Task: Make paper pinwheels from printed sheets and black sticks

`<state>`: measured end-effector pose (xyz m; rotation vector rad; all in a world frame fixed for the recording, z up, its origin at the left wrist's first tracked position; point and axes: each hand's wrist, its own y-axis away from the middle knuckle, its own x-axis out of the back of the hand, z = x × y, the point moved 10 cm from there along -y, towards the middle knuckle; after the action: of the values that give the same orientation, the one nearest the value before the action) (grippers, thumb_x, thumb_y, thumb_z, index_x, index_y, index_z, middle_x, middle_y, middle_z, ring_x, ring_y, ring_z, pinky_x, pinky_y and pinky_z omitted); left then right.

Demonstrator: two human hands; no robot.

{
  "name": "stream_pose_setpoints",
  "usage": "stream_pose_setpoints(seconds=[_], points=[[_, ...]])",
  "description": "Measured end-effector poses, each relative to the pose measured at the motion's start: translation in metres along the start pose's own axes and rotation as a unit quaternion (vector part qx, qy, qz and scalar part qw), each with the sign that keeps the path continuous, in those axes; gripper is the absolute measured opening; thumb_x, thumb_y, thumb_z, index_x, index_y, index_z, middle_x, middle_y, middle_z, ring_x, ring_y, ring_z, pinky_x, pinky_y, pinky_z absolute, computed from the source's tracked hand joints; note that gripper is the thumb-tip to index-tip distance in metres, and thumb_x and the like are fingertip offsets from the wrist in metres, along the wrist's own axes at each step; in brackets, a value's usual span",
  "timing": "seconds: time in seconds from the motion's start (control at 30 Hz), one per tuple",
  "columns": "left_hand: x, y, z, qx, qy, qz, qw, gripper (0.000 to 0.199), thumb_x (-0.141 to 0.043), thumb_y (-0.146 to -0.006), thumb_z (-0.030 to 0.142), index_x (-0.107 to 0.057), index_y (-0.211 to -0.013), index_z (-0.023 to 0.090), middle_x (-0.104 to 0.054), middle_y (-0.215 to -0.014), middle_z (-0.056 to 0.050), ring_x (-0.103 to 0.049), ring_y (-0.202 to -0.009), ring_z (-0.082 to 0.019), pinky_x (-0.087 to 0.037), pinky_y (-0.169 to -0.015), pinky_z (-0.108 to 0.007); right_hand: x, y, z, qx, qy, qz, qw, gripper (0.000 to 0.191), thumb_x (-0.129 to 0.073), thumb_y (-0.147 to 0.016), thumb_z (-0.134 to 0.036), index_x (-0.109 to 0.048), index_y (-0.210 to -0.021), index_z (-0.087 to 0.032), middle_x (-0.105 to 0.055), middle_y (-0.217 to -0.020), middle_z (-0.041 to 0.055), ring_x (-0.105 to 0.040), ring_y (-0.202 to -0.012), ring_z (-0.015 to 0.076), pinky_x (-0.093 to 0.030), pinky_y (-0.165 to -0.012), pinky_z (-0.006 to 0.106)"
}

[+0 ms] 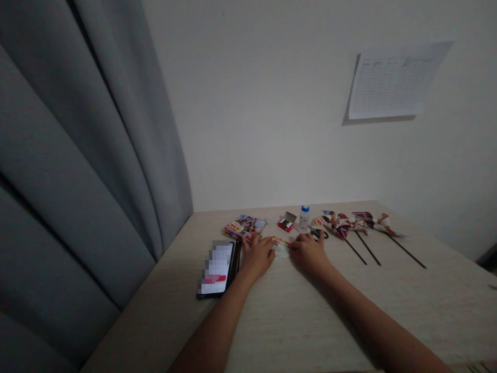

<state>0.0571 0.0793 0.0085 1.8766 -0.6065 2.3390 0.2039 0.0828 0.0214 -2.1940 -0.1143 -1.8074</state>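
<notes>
My left hand [258, 256] and right hand [310, 255] meet the small pale paper sheet with a yellow-and-red edge [282, 250], flat between them on the light wood-grain desk [279, 321]. My outer fingers spread; whether the inner ones pinch or only press, I cannot tell. I judge this a smoothing or folding step, calling next for even pressure at both sides. I count one black phone [217, 269], one blue-capped translucent bottle [304, 219], one open red box [286, 224], one pair of black-handled scissors [325, 235] and three thin dark sticks [356, 251].
</notes>
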Motion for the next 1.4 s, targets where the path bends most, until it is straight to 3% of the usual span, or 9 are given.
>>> stream_pose_setpoints(seconds=[0.33,0.63,0.87,1.17,1.4], points=[[-0.001,0.0,-0.001,0.0,0.005,0.009,1.0,0.039,-0.046,-0.1,0.035,-0.056,-0.137,0.038,-0.056,-0.147,0.001,-0.04,-0.138,-0.03,-0.001,-0.113,-0.08,0.004,0.001,-0.003,0.01,0.011,0.033,0.999,0.026,-0.052,-0.096,-0.036,-0.076,-0.108,-0.032,-0.07,-0.113,0.0065,-0.053,-0.119,0.0293,0.005,-0.113,0.069],[-0.005,0.0,-0.004,-0.002,0.006,0.028,1.0,0.039,-0.043,-0.101,0.036,-0.056,-0.138,0.04,-0.057,-0.146,0.002,-0.043,-0.137,-0.03,-0.001,-0.112,-0.08,0.005,0.002,-0.003,0.016,0.008,0.025,1.0,0.027,-0.051,-0.098,-0.036,-0.076,-0.108,-0.031,-0.072,-0.113,0.0072,-0.053,-0.119,0.0294,0.007,-0.113,0.069],[-0.007,0.0,-0.006,0.008,0.017,0.001,1.0,0.041,-0.045,-0.1,0.047,-0.056,-0.139,0.04,-0.054,-0.15,0.001,-0.036,-0.142,-0.033,0.003,-0.114,-0.078,-0.001,0.0,-0.001,0.009,0.01,0.031,0.999,0.027,-0.053,-0.097,-0.041,-0.076,-0.105,-0.03,-0.07,-0.115,0.0075,-0.053,-0.119,0.03,0.008,-0.111,0.071],[-0.008,0.0,-0.009,0.017,-0.005,-0.055,0.998,0.054,-0.047,-0.094,0.064,-0.051,-0.143,0.045,-0.047,-0.155,0.001,-0.024,-0.148,-0.039,0.0,-0.11,-0.081,-0.004,0.0,-0.001,-0.024,0.004,0.01,1.0,0.04,-0.058,-0.091,-0.055,-0.07,-0.114,-0.025,-0.062,-0.124,0.0135,-0.047,-0.125,0.0344,-0.006,-0.112,0.069],[-0.01,-0.003,-0.011,0.013,-0.006,-0.065,0.998,0.056,-0.047,-0.091,0.069,-0.05,-0.143,0.048,-0.046,-0.156,0.002,-0.023,-0.147,-0.042,-0.001,-0.107,-0.084,-0.007,-0.002,0.005,-0.038,-0.021,0.014,0.999,0.046,-0.062,-0.086,-0.064,-0.069,-0.109,-0.024,-0.062,-0.121,0.0124,-0.048,-0.123,0.0352,-0.019,-0.109,0.065]])
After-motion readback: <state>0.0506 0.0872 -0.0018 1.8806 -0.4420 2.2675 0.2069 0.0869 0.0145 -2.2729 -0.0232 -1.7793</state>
